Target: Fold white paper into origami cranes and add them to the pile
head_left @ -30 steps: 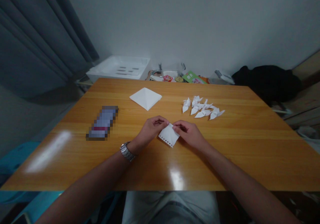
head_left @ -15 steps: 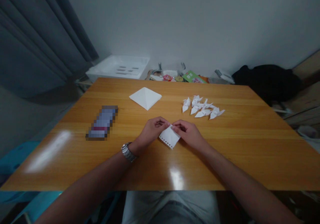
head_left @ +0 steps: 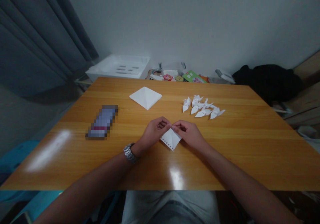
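Between my hands is a small folded sheet of white paper (head_left: pixel 172 139), a row of punched holes along its lower left edge and one corner pointing toward me. My left hand (head_left: pixel 156 131) pinches its far corner from the left, and a metal watch (head_left: pixel 130 153) sits on that wrist. From the other side my right hand (head_left: pixel 188 132) pinches the same corner, its fingertips close to the left ones. Beyond, to the right, several folded white paper cranes (head_left: pixel 203 107) lie grouped. A larger creased white paper (head_left: pixel 145 98) lies flat farther back, left of the cranes.
A blurred-out phone (head_left: pixel 102 122) lies on the left of the wooden table (head_left: pixel 240 144). Behind the far edge are a white plastic tray (head_left: pixel 120 66), a green packet (head_left: pixel 193 77) among small items, and a black cloth heap (head_left: pixel 267 81). A grey curtain (head_left: pixel 40 34) hangs at left.
My left hand has shifted slightly right, its fingertips closer to the right hand's at the paper's far corner. The paper has moved a little right and toward me.
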`<action>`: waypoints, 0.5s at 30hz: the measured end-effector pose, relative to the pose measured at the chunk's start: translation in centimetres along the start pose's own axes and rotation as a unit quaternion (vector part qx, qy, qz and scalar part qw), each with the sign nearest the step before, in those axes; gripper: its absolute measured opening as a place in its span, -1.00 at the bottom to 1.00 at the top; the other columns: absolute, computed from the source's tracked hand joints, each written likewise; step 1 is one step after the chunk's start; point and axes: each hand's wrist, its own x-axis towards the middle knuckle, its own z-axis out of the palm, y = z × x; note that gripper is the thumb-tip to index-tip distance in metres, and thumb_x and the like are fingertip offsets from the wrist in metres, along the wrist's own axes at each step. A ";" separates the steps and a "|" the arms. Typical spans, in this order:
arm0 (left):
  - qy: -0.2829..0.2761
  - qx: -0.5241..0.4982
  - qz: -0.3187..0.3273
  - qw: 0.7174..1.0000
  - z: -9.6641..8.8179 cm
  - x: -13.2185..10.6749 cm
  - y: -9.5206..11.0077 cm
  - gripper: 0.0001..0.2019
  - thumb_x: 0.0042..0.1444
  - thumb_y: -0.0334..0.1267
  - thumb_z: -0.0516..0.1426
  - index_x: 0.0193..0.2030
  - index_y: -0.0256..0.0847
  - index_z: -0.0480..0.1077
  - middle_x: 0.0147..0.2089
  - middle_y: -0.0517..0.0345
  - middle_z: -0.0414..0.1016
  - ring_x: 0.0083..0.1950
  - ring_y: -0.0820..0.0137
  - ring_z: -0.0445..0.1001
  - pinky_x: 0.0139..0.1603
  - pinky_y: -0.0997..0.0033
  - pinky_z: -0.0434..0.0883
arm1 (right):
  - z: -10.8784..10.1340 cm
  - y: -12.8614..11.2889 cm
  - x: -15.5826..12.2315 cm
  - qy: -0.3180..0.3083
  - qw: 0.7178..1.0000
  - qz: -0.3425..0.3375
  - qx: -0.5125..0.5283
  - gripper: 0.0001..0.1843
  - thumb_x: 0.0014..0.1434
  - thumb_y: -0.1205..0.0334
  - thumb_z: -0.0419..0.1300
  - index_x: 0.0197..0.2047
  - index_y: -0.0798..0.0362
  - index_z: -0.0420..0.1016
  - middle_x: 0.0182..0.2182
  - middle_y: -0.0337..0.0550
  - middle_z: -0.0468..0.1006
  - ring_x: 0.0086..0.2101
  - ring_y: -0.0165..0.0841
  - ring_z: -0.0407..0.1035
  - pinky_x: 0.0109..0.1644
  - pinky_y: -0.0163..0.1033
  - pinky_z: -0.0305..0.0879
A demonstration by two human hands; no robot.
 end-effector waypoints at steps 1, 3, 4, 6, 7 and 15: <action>-0.001 0.002 0.000 1.000 0.0 0.0 0.1 -0.71 0.21 -0.02 0.24 -0.24 -0.26 0.46 -0.31 0.10 0.56 -0.29 0.39 0.52 -0.29 0.47 0.44 | -0.1 -0.1 0.0 0.001 1.000 -0.002 -0.012 -0.72 0.28 0.02 0.25 -0.21 0.07 0.62 -0.35 -0.13 0.67 -0.36 -0.31 0.51 -0.32 -0.28 0.34; -0.005 0.001 -0.001 1.000 0.0 -0.1 0.3 -0.71 0.22 -0.02 0.23 -0.24 -0.26 0.46 -0.32 0.11 0.55 -0.30 0.40 0.52 -0.30 0.48 0.43 | -0.2 -0.2 -0.1 0.005 0.999 -0.011 -0.043 -0.72 0.29 0.03 0.23 -0.23 0.06 0.62 -0.37 -0.15 0.66 -0.38 -0.31 0.50 -0.32 -0.28 0.32; -0.006 0.000 -0.001 1.000 0.0 -0.1 0.4 -0.71 0.22 -0.03 0.23 -0.24 -0.26 0.45 -0.32 0.12 0.55 -0.30 0.40 0.51 -0.31 0.48 0.43 | -0.2 -0.3 -0.1 0.007 0.998 -0.016 -0.059 -0.72 0.30 0.03 0.22 -0.24 0.06 0.63 -0.38 -0.15 0.66 -0.38 -0.32 0.49 -0.33 -0.28 0.32; -0.005 -0.002 0.000 1.000 0.0 -0.1 0.6 -0.72 0.22 -0.04 0.23 -0.24 -0.25 0.45 -0.33 0.13 0.54 -0.31 0.41 0.51 -0.32 0.49 0.43 | -0.2 -0.3 -0.1 0.014 0.997 -0.021 -0.076 -0.71 0.30 0.03 0.22 -0.25 0.06 0.63 -0.39 -0.15 0.66 -0.39 -0.31 0.49 -0.33 -0.28 0.31; -0.001 -0.001 0.001 1.000 0.0 -0.1 0.6 -0.72 0.22 -0.04 0.23 -0.24 -0.25 0.45 -0.34 0.13 0.54 -0.31 0.41 0.51 -0.33 0.49 0.42 | -0.3 -0.3 -0.1 0.018 0.997 -0.021 -0.074 -0.70 0.30 0.02 0.22 -0.24 0.07 0.63 -0.39 -0.15 0.66 -0.39 -0.31 0.49 -0.33 -0.27 0.31; 0.020 0.021 0.016 0.999 -0.4 0.2 0.1 -0.74 0.25 -0.04 0.21 -0.23 -0.23 0.44 -0.34 0.14 0.55 -0.35 0.43 0.50 -0.37 0.50 0.41 | -0.6 0.0 0.1 0.005 0.994 -0.019 -0.106 -0.67 0.32 0.01 0.19 -0.27 0.07 0.65 -0.42 -0.16 0.65 -0.41 -0.32 0.46 -0.35 -0.29 0.27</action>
